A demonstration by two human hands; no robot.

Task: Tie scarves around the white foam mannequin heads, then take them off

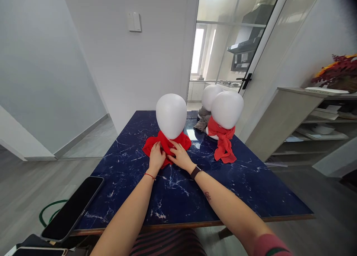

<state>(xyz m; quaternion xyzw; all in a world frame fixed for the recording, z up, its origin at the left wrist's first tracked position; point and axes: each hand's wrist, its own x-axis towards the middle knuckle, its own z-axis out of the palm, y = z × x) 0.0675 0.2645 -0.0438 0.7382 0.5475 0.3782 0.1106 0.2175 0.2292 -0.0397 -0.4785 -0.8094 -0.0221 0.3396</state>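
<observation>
I see a red scarf (166,146) wrapped round the base of a white foam head (171,115), which stands upright near the middle of the dark blue marbled counter (251,189). The scarf spreads out on the counter to the left and right of the head, with its front folds bunched on the near side.

My left hand (156,159) lies on those front folds, fingers curled and pinching the red cloth just below the head. My right hand (180,156) sits beside it, touching it, fingers bent over the same bunch of cloth and pressing it; I cannot tell whether it truly grips. A thin red string circles the left wrist and a dark watch (195,172) the right.

To the right and a little farther stands a second head (227,109), also white, wearing its own red scarf (223,142) knotted with the ends hanging down onto the counter. Behind it, partly hidden, is a third head (209,96) with grey cloth (202,122) at its base.

At the near left corner a black phone (73,207) lies over the counter's edge. Far right, a shelf (295,111) carries red and orange flowers (338,70).
</observation>
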